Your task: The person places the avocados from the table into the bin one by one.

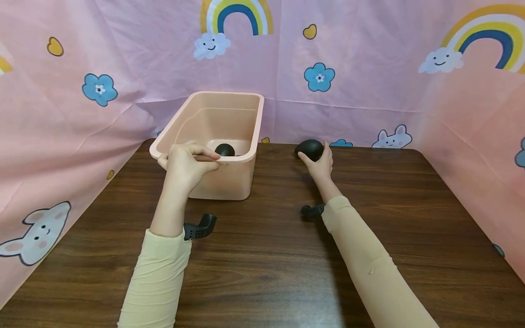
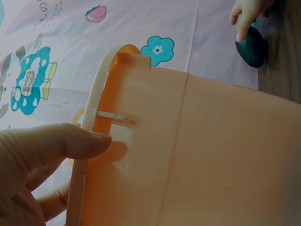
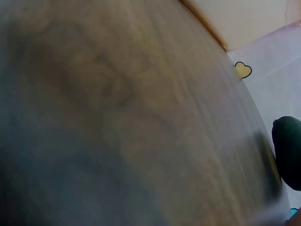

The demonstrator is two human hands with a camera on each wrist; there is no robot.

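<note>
My left hand [image 1: 182, 166] pinches the near rim of a peach-coloured plastic bin [image 1: 223, 180]. In the left wrist view the thumb [image 2: 89, 143] lies on the outer side of that rim, with other fingers beyond it. At the table's back edge, my right hand [image 1: 321, 164] holds a dark avocado [image 1: 309, 149] between thumb and fingers. The right wrist view shows this avocado [image 3: 288, 153] only partly, its small stem end toward the bin. Inside the bin lies another dark, rounded thing [image 1: 224, 150], partly hidden by the near rim; it looks like an avocado too.
The bin stands left of centre on a dark brown wooden table [image 1: 262, 264]. A pink and lilac printed cloth [image 1: 348, 59] hangs behind the table and along both sides. Black wrist-worn camera mounts [image 1: 201, 228] stick out from both sleeves.
</note>
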